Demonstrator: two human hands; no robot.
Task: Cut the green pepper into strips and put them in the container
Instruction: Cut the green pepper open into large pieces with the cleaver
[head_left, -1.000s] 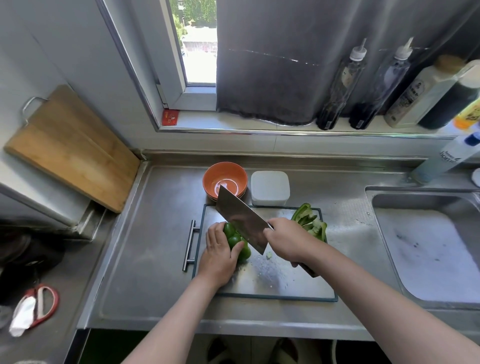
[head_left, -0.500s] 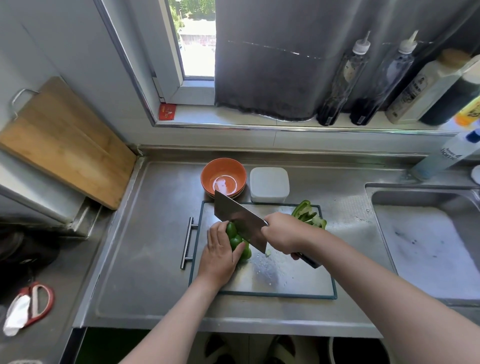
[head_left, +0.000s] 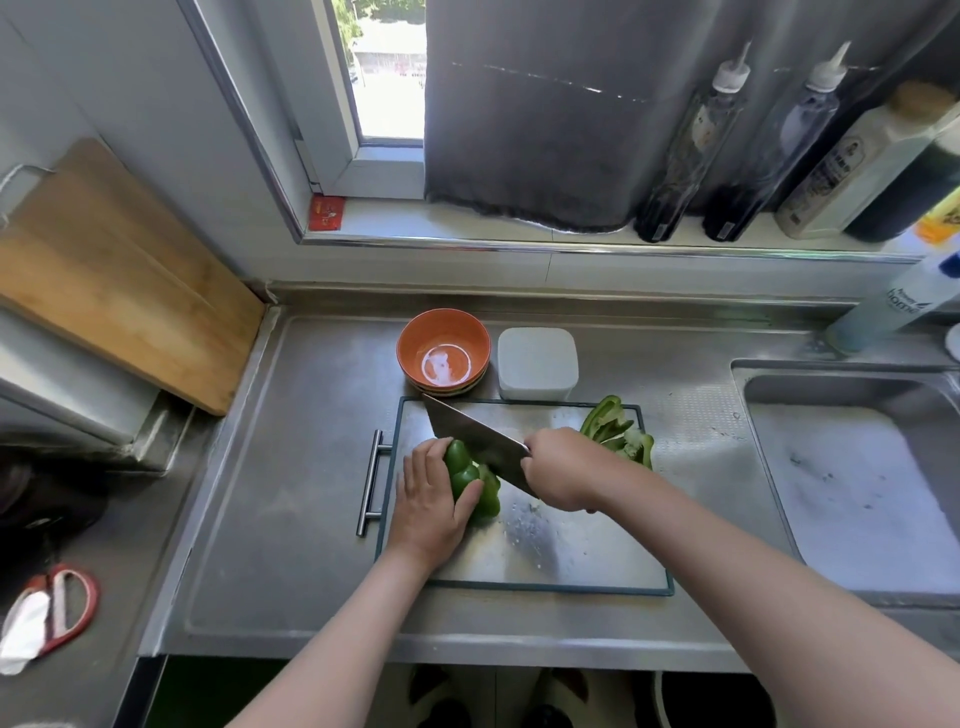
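Stainless steel worktop (head_left: 291, 519) takes up pretty much the whole lower half of the frame, with both bare forearms coming in from the bottom edge. Sitting on it, dead centre, is a steel cutting board (head_left: 571, 551) with a dark rim and a bar handle (head_left: 371, 480) on its left side.

On the left part of the board the left hand (head_left: 434, 506) has its grip clamped on the green pepper (head_left: 470, 480), fingers draped over the top and thumb tucked against the near side. So the pepper is on the board, a bit left of the middle of the frame, pinned down.

The right hand (head_left: 563, 470) has its grip closed tight round a cleaver (head_left: 478, 441); the handle is buried in the fist. The blade runs up and to the left, edge down against the right side of the pepper.

Just behind the right hand, some cut pepper pieces (head_left: 615, 431) lie at the board's upper right corner.

Past the far edge of the board sit an orange bowl (head_left: 415, 343) and, right beside it, a white square container (head_left: 537, 364). A sink (head_left: 852, 499) is off to the right, and red-handled scissors (head_left: 62, 608) at lower left.

Further back, a wooden board (head_left: 114, 280) leans at upper left, bottles (head_left: 691, 156) line the sill at upper right, and a grey curtain (head_left: 545, 130) hangs next to the window (head_left: 387, 78).
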